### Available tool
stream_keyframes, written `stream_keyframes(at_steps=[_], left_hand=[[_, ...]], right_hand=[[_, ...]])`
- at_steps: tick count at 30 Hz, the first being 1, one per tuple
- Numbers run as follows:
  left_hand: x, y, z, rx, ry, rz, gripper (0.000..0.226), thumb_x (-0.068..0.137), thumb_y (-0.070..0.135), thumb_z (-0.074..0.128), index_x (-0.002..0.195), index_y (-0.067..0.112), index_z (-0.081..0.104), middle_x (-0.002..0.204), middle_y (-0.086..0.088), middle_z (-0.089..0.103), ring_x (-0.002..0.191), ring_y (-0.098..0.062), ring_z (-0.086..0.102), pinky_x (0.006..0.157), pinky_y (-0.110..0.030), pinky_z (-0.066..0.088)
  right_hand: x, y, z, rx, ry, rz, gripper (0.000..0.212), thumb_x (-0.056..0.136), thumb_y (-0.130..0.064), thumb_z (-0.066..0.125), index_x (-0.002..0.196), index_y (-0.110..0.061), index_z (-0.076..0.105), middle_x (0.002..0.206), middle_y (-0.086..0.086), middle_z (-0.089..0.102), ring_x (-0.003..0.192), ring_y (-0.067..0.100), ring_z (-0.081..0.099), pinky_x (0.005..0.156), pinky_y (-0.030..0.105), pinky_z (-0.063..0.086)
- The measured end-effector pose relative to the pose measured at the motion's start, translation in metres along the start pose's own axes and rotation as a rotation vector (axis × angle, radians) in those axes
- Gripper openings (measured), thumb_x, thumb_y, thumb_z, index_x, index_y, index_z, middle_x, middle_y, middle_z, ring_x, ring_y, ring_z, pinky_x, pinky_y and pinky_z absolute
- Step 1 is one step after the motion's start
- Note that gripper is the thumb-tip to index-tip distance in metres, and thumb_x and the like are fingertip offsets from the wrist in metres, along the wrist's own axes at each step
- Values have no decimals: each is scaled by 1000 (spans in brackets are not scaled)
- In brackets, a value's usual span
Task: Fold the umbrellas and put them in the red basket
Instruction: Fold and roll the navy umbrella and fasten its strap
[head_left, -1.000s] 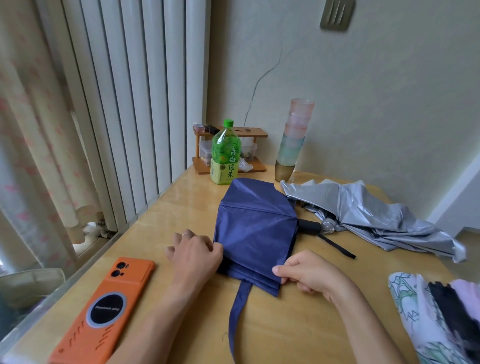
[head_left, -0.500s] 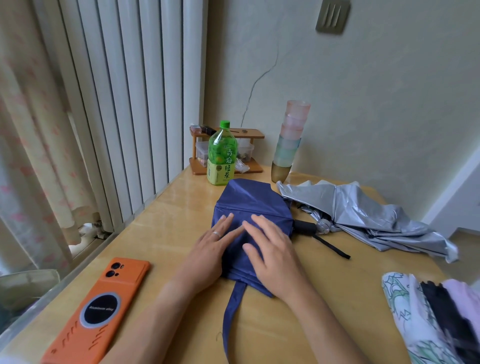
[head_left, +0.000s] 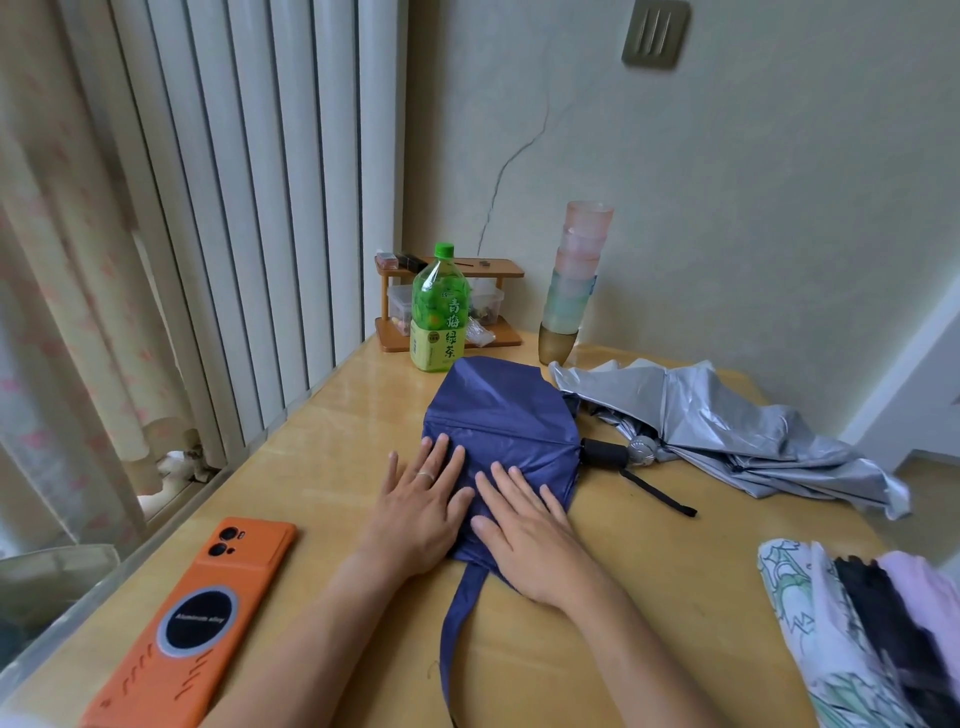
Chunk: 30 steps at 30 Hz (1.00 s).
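Both left hand (head_left: 421, 514) and right hand (head_left: 524, 540) press the blue umbrella (head_left: 498, 415), fingers (head_left: 435, 460) straight. Once lifted, folds under the fingers may spring open.

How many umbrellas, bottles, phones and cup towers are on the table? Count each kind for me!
Umbrellas: 2, the blue umbrella and the silver umbrella
Bottle: 1
Phone: 1
Cup stack: 1
Total: 5
The patterned bundle at the right edge may be another umbrella; I cannot tell, so it is not counted.
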<state>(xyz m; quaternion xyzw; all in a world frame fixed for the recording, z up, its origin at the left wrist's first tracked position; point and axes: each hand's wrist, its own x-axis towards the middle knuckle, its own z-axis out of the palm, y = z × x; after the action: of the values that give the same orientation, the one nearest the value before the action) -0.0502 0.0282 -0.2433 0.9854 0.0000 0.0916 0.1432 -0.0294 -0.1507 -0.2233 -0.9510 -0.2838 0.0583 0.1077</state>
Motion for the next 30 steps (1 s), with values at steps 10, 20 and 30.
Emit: stream_keyframes(at_steps=[10, 20, 30], left_hand=[[1, 4, -4, 88, -104, -26, 100, 80, 92, 14, 162, 37, -3, 169, 4, -15, 156, -15, -17, 124, -54, -8], [1, 2, -2, 84, -100, -12, 97, 84, 91, 15, 162, 36, -4, 169, 3, -16, 156, -16, -18, 124, -55, -9], [1, 1, -1, 68, -100, -11, 103, 77, 94, 7, 162, 37, -4, 169, 5, -17, 155, -14, -19, 124, -54, -9]], right_hand=[[31, 39, -48, 669, 641, 304, 28, 94, -12, 55, 110, -32, 66, 121, -2, 65, 82, 9, 72, 79, 29, 54], [75, 50, -91, 1462, 373, 594, 18, 100, -14, 55, 117, -7, 57, 117, 13, 60, 56, 15, 64, 38, 18, 35], [47, 21, -91, 1417, 373, 284, 12, 95, -15, 71, 96, -5, 64, 80, -1, 57, 47, 9, 35, 39, 19, 18]])
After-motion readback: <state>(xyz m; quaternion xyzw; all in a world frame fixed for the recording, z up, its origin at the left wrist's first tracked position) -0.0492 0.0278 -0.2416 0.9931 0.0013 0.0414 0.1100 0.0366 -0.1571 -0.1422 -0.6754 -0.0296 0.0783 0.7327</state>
